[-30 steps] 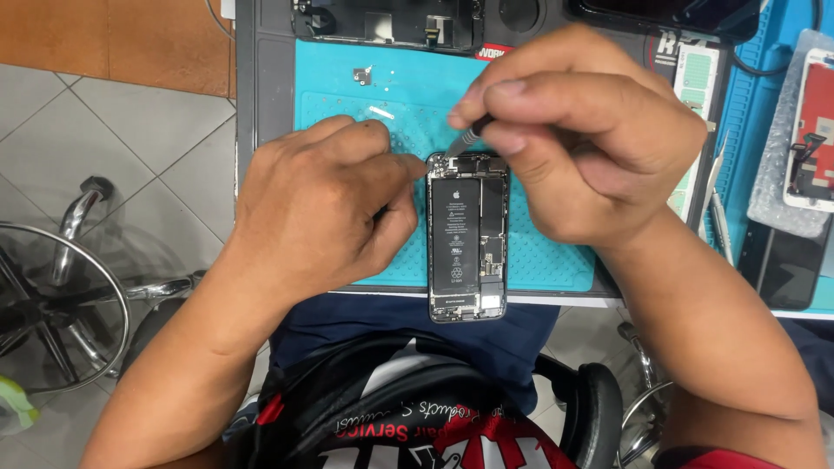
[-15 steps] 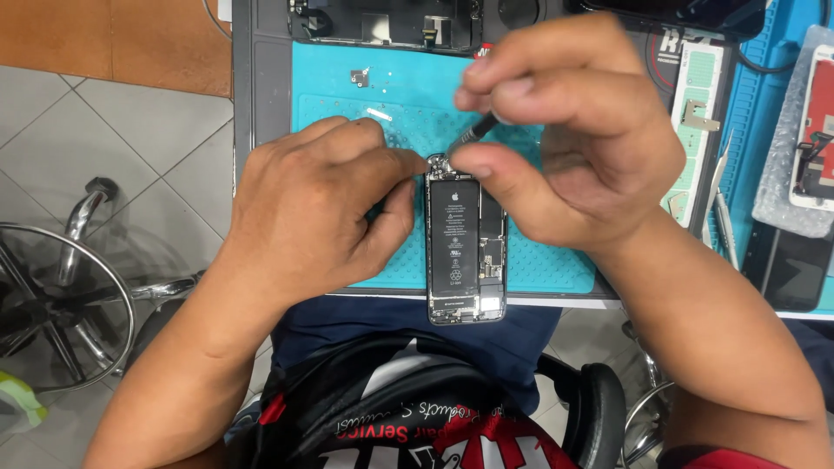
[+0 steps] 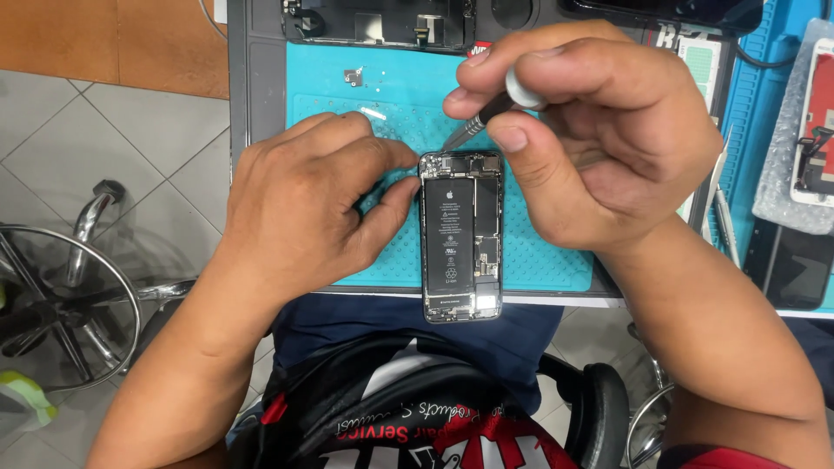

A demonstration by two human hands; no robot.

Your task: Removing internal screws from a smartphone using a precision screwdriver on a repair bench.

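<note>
An opened smartphone [image 3: 461, 236] with its black battery and circuit board exposed lies lengthwise on a teal repair mat [image 3: 539, 260], its lower end past the table edge. My left hand [image 3: 308, 204] rests on the mat and steadies the phone's left side with thumb and fingertips. My right hand [image 3: 591, 130] holds a small precision screwdriver [image 3: 486, 117] with a silver cap, its tip angled down at the phone's top left corner.
A small metal bracket [image 3: 353, 76] and tiny screws lie on the mat's far part. A disassembled phone frame [image 3: 378, 22] sits at the back. Tweezers [image 3: 714, 195], a white screen assembly [image 3: 817, 130] in bubble wrap and a dark phone [image 3: 795, 265] lie right. A stool base [image 3: 61, 295] stands left.
My right hand has lifted and turned, so the screwdriver now shows, angled at the phone's top left corner. The left hand has stayed on the phone's side.
</note>
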